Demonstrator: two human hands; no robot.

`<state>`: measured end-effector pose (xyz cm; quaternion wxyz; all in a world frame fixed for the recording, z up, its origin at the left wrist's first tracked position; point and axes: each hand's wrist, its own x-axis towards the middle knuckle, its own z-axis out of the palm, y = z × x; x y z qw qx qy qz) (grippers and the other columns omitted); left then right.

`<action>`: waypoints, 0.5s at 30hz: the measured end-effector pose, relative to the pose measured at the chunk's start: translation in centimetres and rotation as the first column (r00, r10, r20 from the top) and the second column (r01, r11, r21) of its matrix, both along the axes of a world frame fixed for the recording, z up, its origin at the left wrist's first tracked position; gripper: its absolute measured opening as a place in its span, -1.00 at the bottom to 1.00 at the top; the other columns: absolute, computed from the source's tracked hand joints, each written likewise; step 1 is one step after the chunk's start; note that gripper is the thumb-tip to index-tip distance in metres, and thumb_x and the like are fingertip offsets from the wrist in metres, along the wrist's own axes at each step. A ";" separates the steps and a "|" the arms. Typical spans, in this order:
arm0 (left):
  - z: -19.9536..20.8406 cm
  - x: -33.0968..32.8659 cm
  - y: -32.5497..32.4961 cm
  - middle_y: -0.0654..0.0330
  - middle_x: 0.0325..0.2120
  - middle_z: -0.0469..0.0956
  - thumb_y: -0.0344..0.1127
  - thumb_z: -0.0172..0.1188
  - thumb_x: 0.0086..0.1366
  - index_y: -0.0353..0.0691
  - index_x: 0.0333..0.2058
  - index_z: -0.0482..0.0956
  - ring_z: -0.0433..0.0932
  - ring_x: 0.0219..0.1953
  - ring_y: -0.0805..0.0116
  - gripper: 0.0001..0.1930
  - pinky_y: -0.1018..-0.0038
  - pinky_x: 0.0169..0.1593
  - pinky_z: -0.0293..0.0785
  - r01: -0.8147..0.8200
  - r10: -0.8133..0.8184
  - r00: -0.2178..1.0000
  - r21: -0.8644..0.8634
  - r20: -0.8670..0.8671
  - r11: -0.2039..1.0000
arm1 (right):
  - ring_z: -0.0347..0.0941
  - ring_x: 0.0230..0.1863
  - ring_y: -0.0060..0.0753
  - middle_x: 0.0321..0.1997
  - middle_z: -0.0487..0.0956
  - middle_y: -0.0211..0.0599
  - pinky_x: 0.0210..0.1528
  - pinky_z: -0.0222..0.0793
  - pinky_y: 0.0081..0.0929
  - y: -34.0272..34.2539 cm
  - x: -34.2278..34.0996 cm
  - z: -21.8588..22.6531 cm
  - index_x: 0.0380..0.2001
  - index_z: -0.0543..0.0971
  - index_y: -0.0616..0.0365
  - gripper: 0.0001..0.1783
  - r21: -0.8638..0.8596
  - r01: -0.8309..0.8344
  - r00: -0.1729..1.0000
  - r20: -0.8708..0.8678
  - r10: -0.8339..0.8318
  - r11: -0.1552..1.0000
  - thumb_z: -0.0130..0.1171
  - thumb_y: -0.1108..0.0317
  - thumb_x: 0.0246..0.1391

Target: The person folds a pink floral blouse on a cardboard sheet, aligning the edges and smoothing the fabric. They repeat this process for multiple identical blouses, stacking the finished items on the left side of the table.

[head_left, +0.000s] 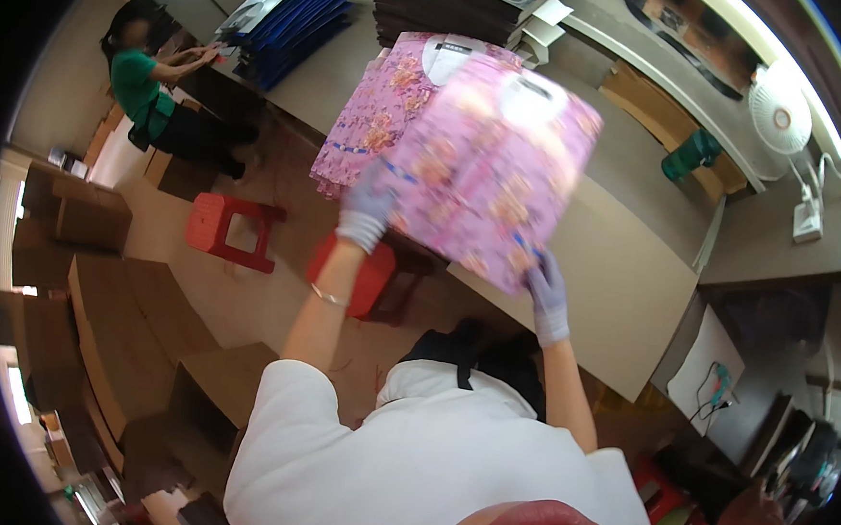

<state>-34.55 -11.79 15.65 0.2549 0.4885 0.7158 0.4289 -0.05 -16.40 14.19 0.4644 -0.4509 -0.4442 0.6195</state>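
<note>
Between my two hands, above the table, I hold a flat pink flower-patterned bag (488,175), slightly blurred. It has a white oval patch near its far edge and small blue bits near its near edge. My gloved left hand (367,206) is closed on its near left corner. At the near right corner, my gloved right hand (548,294) grips the edge, fingers partly hidden under it. Just left of it, partly covered, lies a stack of matching pink bags (363,129) with fanned edges.
Behind are a dark stack (436,13) and a blue stack (295,29). A brown board (621,294) lies on the table's right. A green bottle (689,156) and white fan (781,111) are beyond. Red stools (235,230), cartons (132,332) and a green-shirted person (147,92) are left.
</note>
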 end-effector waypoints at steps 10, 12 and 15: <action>-0.3 -13.3 10.9 -0.03 -0.02 0.57 -0.15 0.28 0.01 0.00 0.15 0.49 0.52 0.06 0.06 -0.37 0.18 0.12 0.44 -0.183 0.107 0.958 -0.280 -0.268 0.942 | 0.55 -0.25 -0.46 -0.21 0.62 -0.24 -0.15 0.48 -0.52 1.0 3.5 -7.3 -0.01 0.49 0.31 -0.69 -0.189 -0.016 0.979 0.196 0.054 0.982 -0.01 0.39 0.24; 0.9 -5.9 11.5 0.01 0.04 0.49 -0.06 0.29 0.05 -0.03 0.16 0.45 0.40 0.14 -0.01 -0.35 0.02 0.16 0.34 -0.401 0.016 0.658 -0.332 -0.753 0.854 | 0.52 -0.33 -0.50 -0.27 0.61 -0.29 -0.24 0.47 -0.54 -2.3 14.7 -12.1 -0.08 0.53 0.28 -0.73 -0.261 0.292 0.891 0.424 -0.162 0.920 -0.02 0.38 0.24; -2.3 -6.0 13.9 0.00 0.17 0.33 0.08 0.20 0.14 -0.03 0.17 0.40 0.30 0.20 -0.09 -0.36 -0.11 0.22 0.17 -0.061 0.085 0.552 0.062 -0.829 0.996 | 0.49 -0.35 -0.59 -0.29 0.60 -0.36 -0.27 0.46 -0.57 -8.8 28.9 -16.4 -0.09 0.54 0.20 -0.74 -0.302 0.569 0.780 0.493 -0.386 0.765 0.02 0.32 0.23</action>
